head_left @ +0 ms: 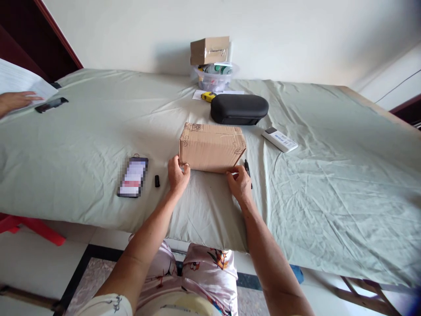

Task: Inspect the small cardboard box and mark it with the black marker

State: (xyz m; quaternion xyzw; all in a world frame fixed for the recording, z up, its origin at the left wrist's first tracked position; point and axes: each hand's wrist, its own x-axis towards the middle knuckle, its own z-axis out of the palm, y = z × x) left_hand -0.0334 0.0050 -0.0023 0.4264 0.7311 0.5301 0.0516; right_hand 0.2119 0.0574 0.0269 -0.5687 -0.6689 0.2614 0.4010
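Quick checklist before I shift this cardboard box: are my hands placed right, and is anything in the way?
1. Left grip at the near left lower corner of the cardboard box: ok.
2. Right grip at the near right lower corner: ok.
3. Hold firm enough to lift: cannot tell; the underside is hidden.
4. Room beside the right grip: not ok; a black pen lies right next to it, partly covered.
5. Phone apart from the box: ok; it lies off to the left.
6. Room beyond the box: cannot tell; a black case lies just behind, and the gap is hard to judge.
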